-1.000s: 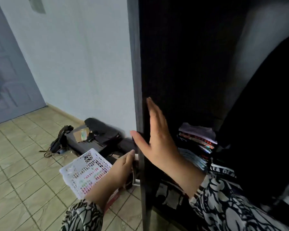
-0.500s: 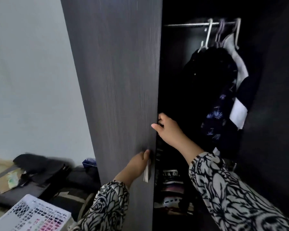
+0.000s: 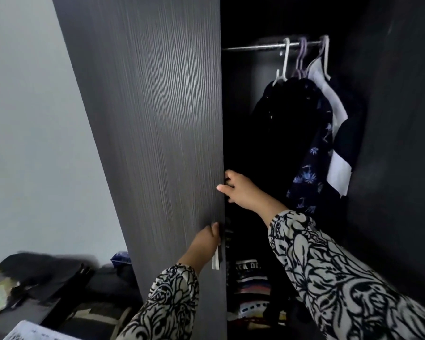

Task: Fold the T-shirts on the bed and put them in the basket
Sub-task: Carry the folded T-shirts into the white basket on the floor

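My left hand reaches up from the lower middle, fingers curled round the pale handle at the door's edge, thumb pointing up. My right hand stretches further forward and higher, fingers hooked round that same edge. Both forearms wear black-and-white patterned sleeves.
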